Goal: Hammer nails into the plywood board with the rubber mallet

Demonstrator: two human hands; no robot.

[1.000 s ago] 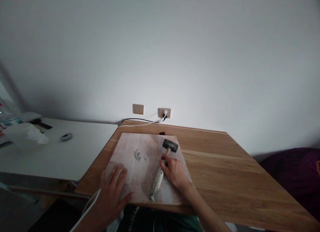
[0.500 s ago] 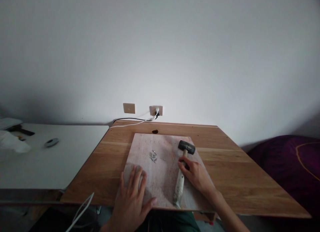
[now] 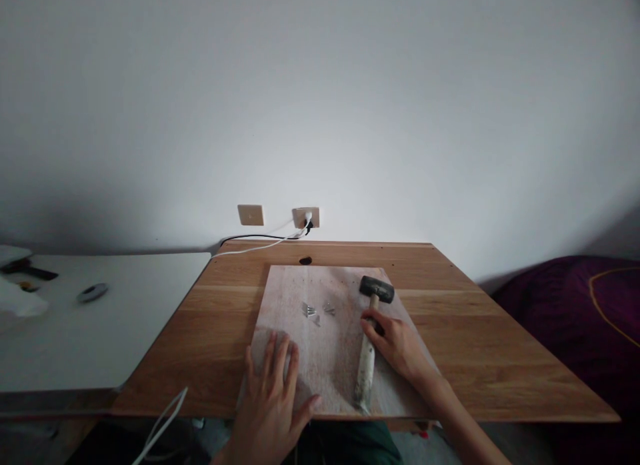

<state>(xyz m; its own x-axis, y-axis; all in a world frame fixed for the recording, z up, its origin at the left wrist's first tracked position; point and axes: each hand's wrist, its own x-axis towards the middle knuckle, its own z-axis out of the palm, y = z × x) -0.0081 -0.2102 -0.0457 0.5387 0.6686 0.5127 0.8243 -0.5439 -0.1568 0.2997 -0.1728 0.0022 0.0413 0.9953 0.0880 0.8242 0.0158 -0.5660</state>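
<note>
A pale, worn board lies on the wooden table. My left hand rests at the board's near left with its fingers spread, holding nothing. My right hand is wrapped round the handle of a mallet on the right part of the board. The mallet's dark head points away from me and its whitish, stained handle toward me. Several small silvery nails lie scattered near the board's middle, between my two hands and farther off. A few more nails lie just right of them.
The wooden table meets the wall. Two socket plates sit above it, one with plugs and cables. At left, a white table bears a mouse-like grey object. A purple beanbag stands at right.
The nails, bunched in one cluster before, are now spread into small groups. My view has shifted slightly. Both hands keep nearly the same place on the board.
</note>
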